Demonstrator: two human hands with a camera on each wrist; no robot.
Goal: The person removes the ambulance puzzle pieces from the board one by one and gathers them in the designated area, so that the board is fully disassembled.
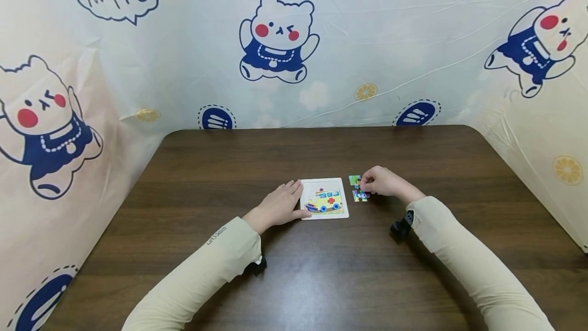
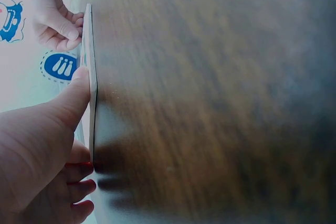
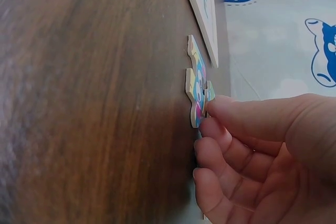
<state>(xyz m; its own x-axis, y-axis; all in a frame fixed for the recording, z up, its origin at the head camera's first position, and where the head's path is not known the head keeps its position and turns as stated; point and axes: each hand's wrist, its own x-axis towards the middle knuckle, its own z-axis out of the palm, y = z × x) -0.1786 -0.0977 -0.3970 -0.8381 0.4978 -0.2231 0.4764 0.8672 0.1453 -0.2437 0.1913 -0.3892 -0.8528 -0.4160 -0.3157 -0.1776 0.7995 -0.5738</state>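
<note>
At least two loose puzzle pieces are seen beside the right grip, at its thumb and curled fingertips; whether one is pinched cannot be told. A white puzzle board on the desk, between the grips, is touched by the left grip, fingers and thumb apart. Piece thickness is revealed from the right wrist; the board's whole vehicle picture, only from the head.

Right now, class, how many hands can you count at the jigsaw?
2: the left hand touches the left side of the jigsaw tray; the right hand is at the loose jigsaw pieces.
</note>
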